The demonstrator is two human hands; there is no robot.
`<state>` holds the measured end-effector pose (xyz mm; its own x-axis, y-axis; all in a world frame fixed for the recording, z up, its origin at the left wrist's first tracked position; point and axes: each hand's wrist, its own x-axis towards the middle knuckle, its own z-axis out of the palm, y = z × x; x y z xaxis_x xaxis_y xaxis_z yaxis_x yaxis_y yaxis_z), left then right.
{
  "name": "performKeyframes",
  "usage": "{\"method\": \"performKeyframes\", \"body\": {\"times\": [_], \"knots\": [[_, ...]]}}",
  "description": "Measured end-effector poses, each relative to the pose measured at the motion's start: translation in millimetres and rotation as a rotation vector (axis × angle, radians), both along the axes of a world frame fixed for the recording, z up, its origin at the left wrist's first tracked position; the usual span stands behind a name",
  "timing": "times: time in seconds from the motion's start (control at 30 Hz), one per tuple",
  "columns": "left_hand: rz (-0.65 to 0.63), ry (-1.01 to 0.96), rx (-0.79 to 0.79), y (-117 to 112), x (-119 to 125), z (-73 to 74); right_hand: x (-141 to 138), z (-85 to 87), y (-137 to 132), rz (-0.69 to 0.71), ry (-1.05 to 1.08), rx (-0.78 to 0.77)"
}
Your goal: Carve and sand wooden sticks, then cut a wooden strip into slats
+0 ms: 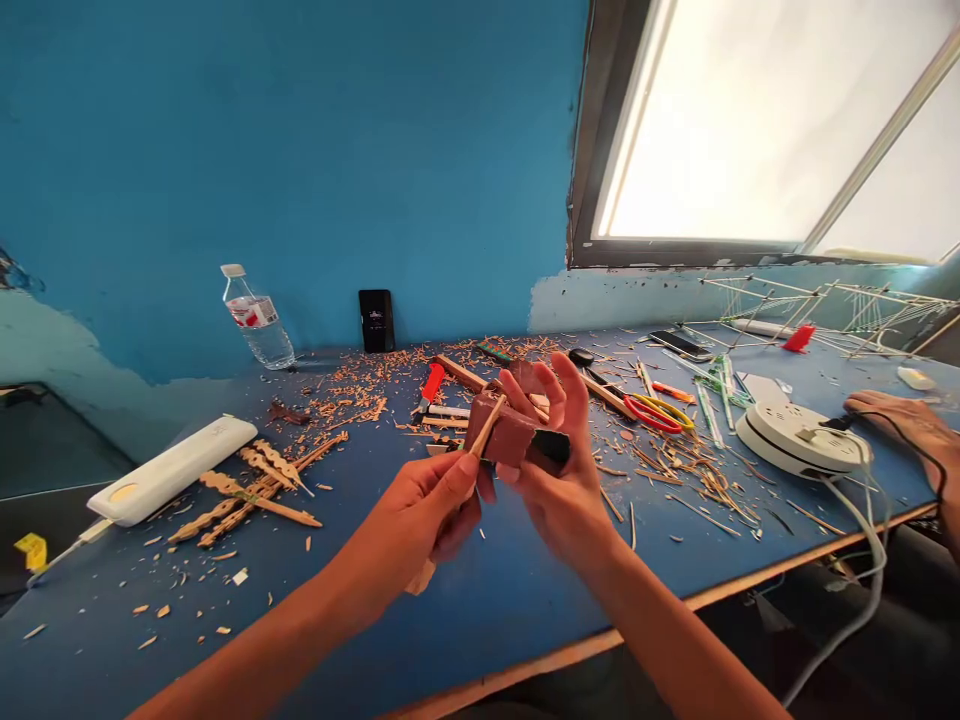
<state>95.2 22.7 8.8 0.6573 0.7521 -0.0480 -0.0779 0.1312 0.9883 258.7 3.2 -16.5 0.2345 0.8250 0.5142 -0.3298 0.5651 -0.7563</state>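
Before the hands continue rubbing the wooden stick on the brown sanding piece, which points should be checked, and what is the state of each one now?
1. Left hand grips the wooden stick: ok.
2. Right hand wraps the brown sanding piece: ok.
3. Stick touches the sanding piece: ok, its upper end lies against it.
4. Fingers away from the rubbing spot: cannot tell, the right thumb is close.
5. Red-handled scissors away from both hands: ok, they lie on the blue table.
6. Another person's hand apart from the work: ok, it rests at the far right.
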Motion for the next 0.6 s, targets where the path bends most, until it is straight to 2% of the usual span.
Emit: {"method": "performKeyframes", "body": {"times": [0.17,0.27,0.4,0.6], "knots": [[0.012,-0.021,-0.133,-17,-4,-12.2,-9,-5.1,-4,0.091,0.162,0.022],[0.016,-0.033,-0.262,-32,-9,-17.7,-6,-4.9,-11,0.128,0.078,0.065],[0.068,-0.117,-0.415,-46,-14,-27.7,-4,-7.2,-25,0.064,-0.043,0.086],[0.142,-0.302,-0.485,-50,-11,-36.2,-7,-15.3,-46,0.079,-0.06,0.06]]}}
